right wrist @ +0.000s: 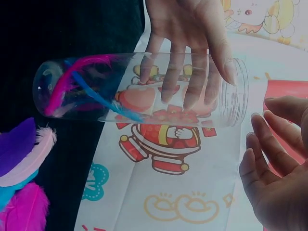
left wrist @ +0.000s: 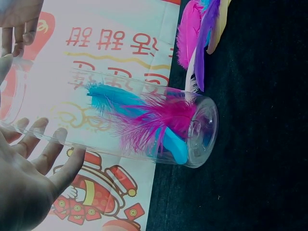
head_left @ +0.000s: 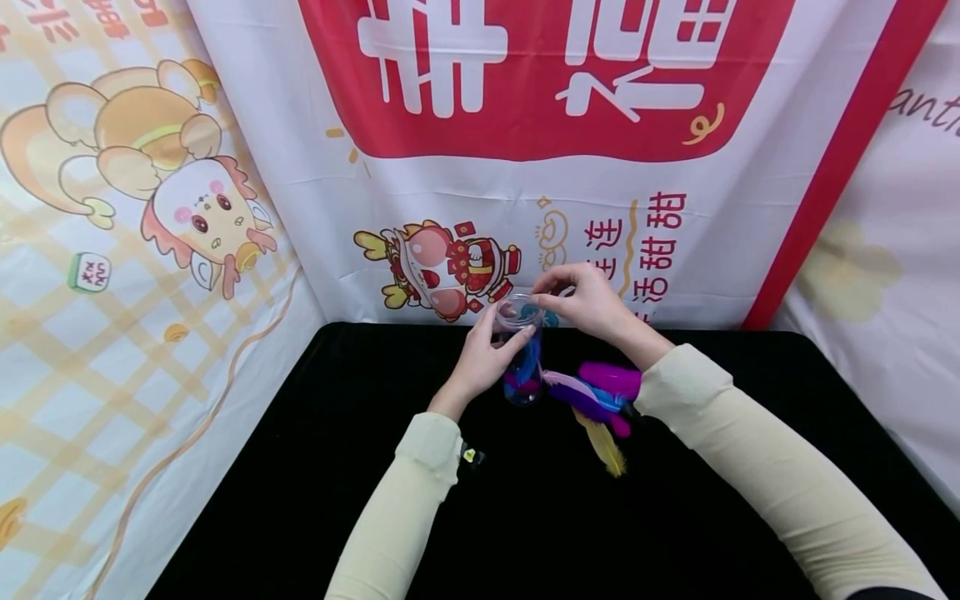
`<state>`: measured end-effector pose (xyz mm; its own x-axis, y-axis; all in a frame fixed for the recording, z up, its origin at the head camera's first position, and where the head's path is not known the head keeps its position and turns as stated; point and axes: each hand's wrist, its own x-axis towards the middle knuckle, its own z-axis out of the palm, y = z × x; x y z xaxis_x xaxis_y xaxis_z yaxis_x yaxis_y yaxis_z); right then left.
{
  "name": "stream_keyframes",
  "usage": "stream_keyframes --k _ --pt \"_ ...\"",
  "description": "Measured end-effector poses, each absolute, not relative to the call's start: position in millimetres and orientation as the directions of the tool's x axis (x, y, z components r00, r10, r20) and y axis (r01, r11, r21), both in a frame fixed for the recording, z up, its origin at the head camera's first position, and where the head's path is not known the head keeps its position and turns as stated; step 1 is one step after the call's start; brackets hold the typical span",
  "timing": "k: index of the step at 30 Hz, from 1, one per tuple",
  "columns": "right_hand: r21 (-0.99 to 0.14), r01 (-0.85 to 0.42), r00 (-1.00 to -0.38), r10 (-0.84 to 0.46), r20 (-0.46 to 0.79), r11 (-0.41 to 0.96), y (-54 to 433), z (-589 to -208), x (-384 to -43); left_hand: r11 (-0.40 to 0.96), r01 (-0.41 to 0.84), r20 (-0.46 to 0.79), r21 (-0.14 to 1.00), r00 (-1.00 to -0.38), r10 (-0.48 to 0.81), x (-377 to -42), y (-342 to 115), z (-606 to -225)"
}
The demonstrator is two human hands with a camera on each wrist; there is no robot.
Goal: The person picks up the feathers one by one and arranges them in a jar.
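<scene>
A clear plastic jar (head_left: 528,379) stands on the black tabletop, its mouth uncovered. My left hand (head_left: 480,358) grips it near the top, the thumb on one side and the fingers on the other. Inside, near the bottom, lie a magenta feather (left wrist: 163,115) and a blue feather (left wrist: 113,97). Beside the jar's rim, my right hand (head_left: 588,304) hovers with its fingers bent and apart; the right wrist view shows nothing between them. Several loose feathers lie just right of the jar, among them a magenta feather (head_left: 609,379), a purple feather (right wrist: 17,147) and a yellow feather (head_left: 603,446).
Black cloth covers the table (head_left: 300,483). Behind it hangs a white and red printed backdrop (head_left: 442,187), close to the jar. Another printed sheet (head_left: 112,350) borders the left side. A small dark item with a yellow mark (head_left: 470,456) shows beside the left cuff.
</scene>
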<state>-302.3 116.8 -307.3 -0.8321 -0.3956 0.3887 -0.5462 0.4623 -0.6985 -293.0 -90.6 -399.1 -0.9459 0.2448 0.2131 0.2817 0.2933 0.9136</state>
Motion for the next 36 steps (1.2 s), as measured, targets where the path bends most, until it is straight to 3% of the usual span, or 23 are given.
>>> stream_keyframes --k 36 --pt "-0.725 -0.494 -0.859 -0.398 0.321 0.481 142 -318 -300 0.322 0.298 0.239 0.899 -0.948 0.210 -296 -89 -405"
